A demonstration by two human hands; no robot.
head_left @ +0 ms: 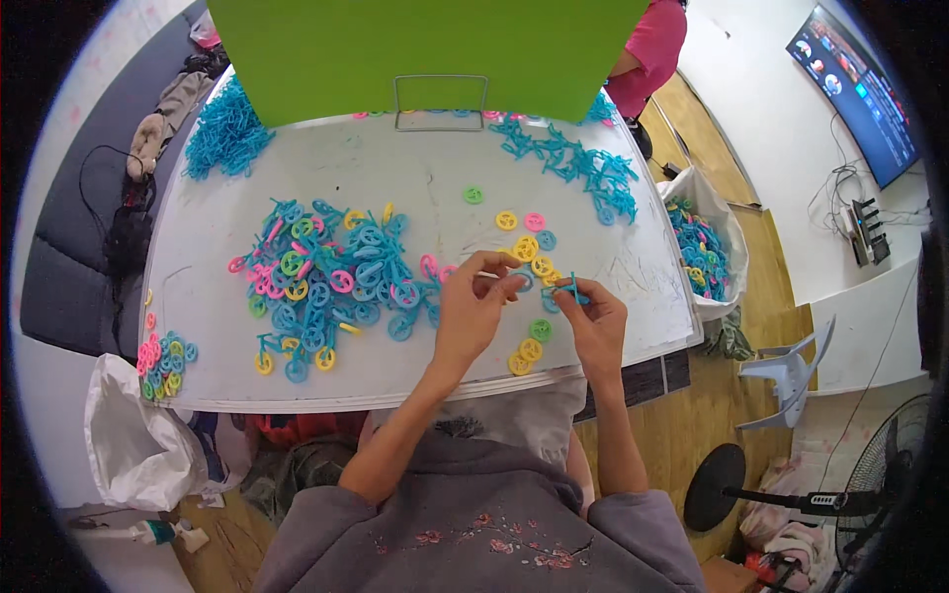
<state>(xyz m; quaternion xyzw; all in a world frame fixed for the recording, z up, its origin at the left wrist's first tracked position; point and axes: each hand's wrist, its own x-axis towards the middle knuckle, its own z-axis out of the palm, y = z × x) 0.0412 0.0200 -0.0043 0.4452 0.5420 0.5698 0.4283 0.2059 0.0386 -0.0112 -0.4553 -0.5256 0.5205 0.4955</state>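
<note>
One teal stem [574, 284], near-vertical in view

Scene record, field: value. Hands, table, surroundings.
left hand: holds blue wheel at fingertips
right hand: pinches teal stick piece
by hands: loose wheels, several colours
left of hands: mixed heap of coloured wheels
table: white; teal stick piles far left and right
far edge: green panel
right of table: white bag holding coloured pieces

I'm in a muted grey-purple top [445, 504], loose sleeves [645, 539] cut short, pinkish-red blossoms [560, 559] on thin dark twigs [581, 548] across the fabric, forearms [400, 435] bare, left hand [470, 306] and right hand [599, 331] bare too!
</note>
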